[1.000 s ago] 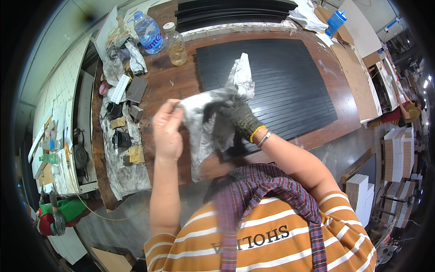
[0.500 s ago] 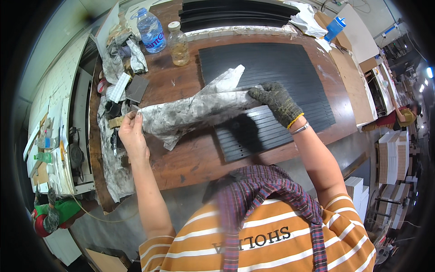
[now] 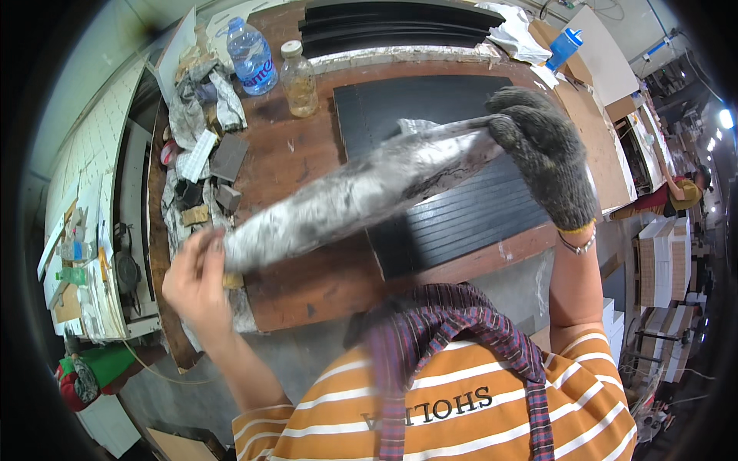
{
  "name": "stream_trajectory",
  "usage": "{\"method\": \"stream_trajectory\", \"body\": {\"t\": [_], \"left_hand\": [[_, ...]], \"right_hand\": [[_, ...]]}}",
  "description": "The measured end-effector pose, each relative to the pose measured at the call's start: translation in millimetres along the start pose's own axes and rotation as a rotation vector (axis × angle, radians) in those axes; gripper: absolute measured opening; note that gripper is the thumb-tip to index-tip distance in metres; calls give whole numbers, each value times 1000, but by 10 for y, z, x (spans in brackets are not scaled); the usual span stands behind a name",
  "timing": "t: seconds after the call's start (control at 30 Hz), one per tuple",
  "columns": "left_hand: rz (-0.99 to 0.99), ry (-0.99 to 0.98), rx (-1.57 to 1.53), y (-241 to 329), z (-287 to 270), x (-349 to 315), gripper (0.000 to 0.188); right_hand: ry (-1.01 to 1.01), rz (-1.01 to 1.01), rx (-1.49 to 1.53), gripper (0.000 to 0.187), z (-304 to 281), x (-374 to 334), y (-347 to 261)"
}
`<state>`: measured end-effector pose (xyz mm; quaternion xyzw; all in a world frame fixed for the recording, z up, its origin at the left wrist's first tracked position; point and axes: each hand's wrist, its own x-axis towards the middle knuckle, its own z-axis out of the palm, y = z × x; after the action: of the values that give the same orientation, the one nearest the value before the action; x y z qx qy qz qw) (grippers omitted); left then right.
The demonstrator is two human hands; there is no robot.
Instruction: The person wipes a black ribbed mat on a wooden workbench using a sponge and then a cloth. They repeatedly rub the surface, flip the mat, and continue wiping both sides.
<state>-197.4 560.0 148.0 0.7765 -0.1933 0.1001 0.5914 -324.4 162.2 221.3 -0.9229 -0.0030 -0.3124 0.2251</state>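
A white rag (image 3: pixel 338 198) with dark stains is stretched between my hands, slanting up to the right and blurred by motion. My bare left hand (image 3: pixel 201 280) pinches its lower left end beside the table's left edge. My right hand (image 3: pixel 542 154), in a dark grey knit glove with a yellow cuff, grips the other end above the black panel. That black grooved panel (image 3: pixel 469 219) lies flat on the brown table (image 3: pixel 307 284), partly hidden by the rag and my right hand.
Behind stand a large blue-capped water bottle (image 3: pixel 252 61) and a smaller bottle of yellowish liquid (image 3: pixel 298 81). Black strips (image 3: pixel 400 24) are stacked at the back. Soiled rags and dark blocks (image 3: pixel 229 157) cover the table's left side. Another person (image 3: pixel 100 376) is at far left.
Both hands have moved apart, and the rag is pulled longer and straighter. My right hand has risen to the right; my left has dropped to the left.
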Motion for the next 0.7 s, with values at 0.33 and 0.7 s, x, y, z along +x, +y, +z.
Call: {"method": "stream_trajectory", "body": {"t": [0.33,0.7], "left_hand": [[125,-202,631,-282,317,214,13],[336,-474,62,-340,1701,580,77]], "right_hand": [[-127,-107,-93,22,88,195,17],[-189,65,201,26,312,417,-138]]}}
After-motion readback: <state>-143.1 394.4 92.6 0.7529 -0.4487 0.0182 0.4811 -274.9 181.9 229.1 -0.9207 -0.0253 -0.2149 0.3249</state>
